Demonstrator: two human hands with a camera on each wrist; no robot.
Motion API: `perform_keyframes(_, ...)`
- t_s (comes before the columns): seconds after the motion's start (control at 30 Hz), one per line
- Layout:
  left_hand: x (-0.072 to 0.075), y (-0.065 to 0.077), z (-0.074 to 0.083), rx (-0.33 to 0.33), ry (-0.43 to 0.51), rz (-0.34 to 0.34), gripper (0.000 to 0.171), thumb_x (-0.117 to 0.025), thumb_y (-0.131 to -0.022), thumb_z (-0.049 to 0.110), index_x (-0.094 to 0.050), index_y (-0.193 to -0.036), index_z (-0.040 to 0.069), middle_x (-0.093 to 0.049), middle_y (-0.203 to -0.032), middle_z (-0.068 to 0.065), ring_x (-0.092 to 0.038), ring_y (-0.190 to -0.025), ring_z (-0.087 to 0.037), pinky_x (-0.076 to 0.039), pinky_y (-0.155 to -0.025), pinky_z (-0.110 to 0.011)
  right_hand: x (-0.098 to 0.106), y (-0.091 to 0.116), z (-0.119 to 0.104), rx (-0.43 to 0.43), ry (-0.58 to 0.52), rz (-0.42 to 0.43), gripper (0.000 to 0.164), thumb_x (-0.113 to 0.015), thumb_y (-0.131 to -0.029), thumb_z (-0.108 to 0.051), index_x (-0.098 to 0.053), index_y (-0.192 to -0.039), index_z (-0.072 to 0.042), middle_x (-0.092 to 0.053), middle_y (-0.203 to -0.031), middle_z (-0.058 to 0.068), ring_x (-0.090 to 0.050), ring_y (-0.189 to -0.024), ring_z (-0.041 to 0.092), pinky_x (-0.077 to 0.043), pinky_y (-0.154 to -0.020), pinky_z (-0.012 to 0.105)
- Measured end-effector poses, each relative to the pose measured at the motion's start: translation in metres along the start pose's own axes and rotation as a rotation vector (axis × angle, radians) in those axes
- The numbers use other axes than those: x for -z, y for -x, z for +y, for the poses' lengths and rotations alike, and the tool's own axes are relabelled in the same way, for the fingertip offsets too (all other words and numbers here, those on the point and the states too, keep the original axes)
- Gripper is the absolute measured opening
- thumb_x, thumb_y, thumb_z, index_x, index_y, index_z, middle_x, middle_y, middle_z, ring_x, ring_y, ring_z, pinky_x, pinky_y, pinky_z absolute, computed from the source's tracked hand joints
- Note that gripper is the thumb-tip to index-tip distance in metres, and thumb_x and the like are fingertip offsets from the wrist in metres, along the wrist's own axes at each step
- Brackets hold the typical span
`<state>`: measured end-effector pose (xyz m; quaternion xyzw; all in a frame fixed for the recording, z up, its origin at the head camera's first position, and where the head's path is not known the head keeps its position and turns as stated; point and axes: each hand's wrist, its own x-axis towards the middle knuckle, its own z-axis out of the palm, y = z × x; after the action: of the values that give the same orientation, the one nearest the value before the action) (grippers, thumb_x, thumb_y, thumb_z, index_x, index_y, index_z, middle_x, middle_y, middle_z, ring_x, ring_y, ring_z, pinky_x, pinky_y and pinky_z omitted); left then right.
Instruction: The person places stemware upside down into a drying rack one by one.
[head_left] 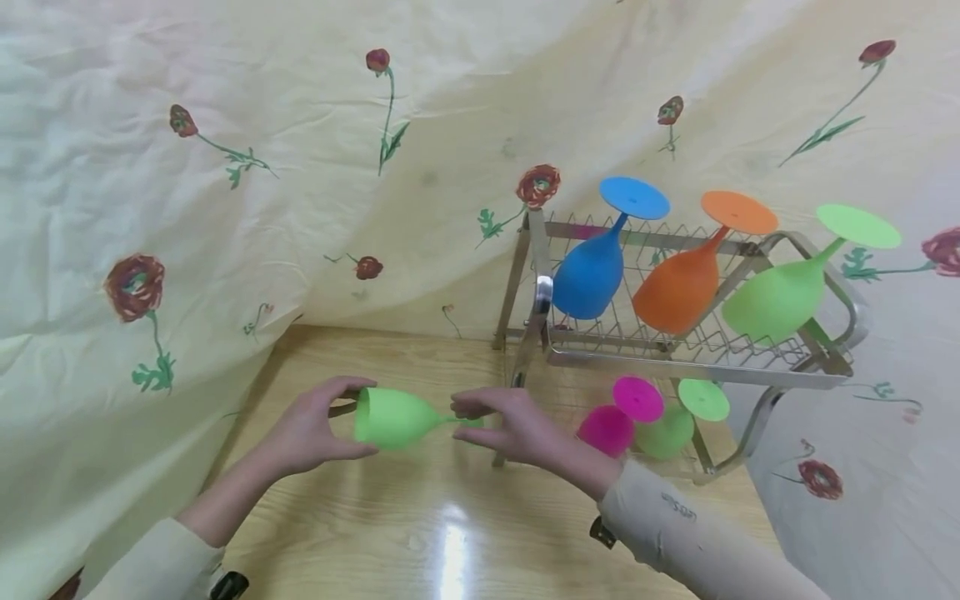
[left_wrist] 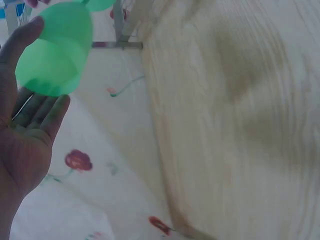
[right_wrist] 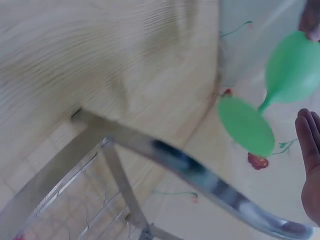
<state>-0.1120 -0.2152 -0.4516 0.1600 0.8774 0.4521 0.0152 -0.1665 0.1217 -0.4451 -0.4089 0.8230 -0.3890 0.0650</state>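
A light green goblet (head_left: 397,417) lies sideways in the air, its open rim to the left and its stem to the right. My left hand (head_left: 306,427) grips the bowl near the rim, thumb on one side and fingers on the other, as the left wrist view shows on the goblet's bowl (left_wrist: 57,52). Around the stem and base end, my right hand (head_left: 517,427) is held with fingers and thumb apart. In the right wrist view, the fingers of the right hand (right_wrist: 311,160) are straight and stand apart from the round base (right_wrist: 245,126).
A two-tier metal rack (head_left: 697,367) stands at the right. Its upper tier holds upside-down blue (head_left: 590,275), orange (head_left: 681,287) and green (head_left: 776,300) goblets; magenta (head_left: 607,429) and green (head_left: 666,433) ones are below. Floral cloth (head_left: 420,208) surrounds the wooden surface (head_left: 360,533).
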Motion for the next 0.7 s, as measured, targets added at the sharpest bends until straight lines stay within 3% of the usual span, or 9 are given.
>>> perform_keyframes(0.13, -0.002, 0.005, -0.008, 0.067, 0.071, 0.126, 0.08, -0.1, -0.075, 0.017, -0.059, -0.142, 0.002, -0.065, -0.135, -0.014, -0.064, -0.126, -0.037, -0.058, -0.104, -0.044, -0.005, 0.0, -0.008, -0.12, -0.208, -0.001, 0.048, -0.083, -0.095, -0.02, -0.069, -0.137, -0.003, -0.078, -0.124, 0.007, -0.076, -0.108, 0.017, -0.061, -0.096, 0.029)
perform_keyframes(0.23, -0.011, 0.008, -0.015, 0.125, 0.177, 0.226, 0.08, -0.099, -0.077, 0.015, -0.057, -0.144, 0.002, -0.063, -0.138, -0.015, -0.061, -0.129, -0.036, -0.057, -0.106, -0.037, -0.014, -0.001, -0.008, -0.2, -0.391, -0.001, 0.049, -0.081, -0.097, -0.016, -0.065, -0.14, 0.002, -0.075, -0.128, 0.016, -0.075, -0.113, 0.026, -0.061, -0.097, 0.029)
perform_keyframes(0.37, -0.03, 0.009, -0.023, 0.203, 0.299, 0.34, 0.083, -0.097, -0.08, 0.016, -0.053, -0.148, 0.002, -0.059, -0.141, -0.014, -0.057, -0.131, -0.031, -0.054, -0.107, -0.03, -0.03, -0.006, -0.001, -0.282, -0.573, 0.024, 0.058, -0.077, -0.1, -0.014, -0.054, -0.149, 0.006, -0.066, -0.14, 0.025, -0.068, -0.127, 0.037, -0.057, -0.106, 0.034)
perform_keyframes(0.5, -0.05, 0.009, -0.021, 0.278, 0.411, 0.435, 0.086, -0.096, -0.081, 0.015, -0.049, -0.152, 0.004, -0.056, -0.144, -0.013, -0.054, -0.134, -0.027, -0.051, -0.109, -0.028, -0.047, -0.015, 0.007, -0.381, -0.702, 0.073, 0.069, -0.073, -0.104, -0.021, -0.041, -0.159, 0.003, -0.055, -0.155, 0.024, -0.056, -0.142, 0.037, -0.048, -0.117, 0.041)
perform_keyframes(0.7, -0.087, 0.007, -0.009, 0.305, 0.545, 0.576, 0.083, -0.096, -0.08, 0.011, -0.05, -0.149, 0.007, -0.055, -0.145, -0.007, -0.053, -0.137, -0.022, -0.049, -0.109, -0.021, -0.063, -0.032, 0.007, -0.476, -0.856, 0.174, 0.079, -0.071, -0.105, -0.027, -0.029, -0.163, 0.004, -0.043, -0.164, 0.024, -0.044, -0.152, 0.039, -0.034, -0.127, 0.049)
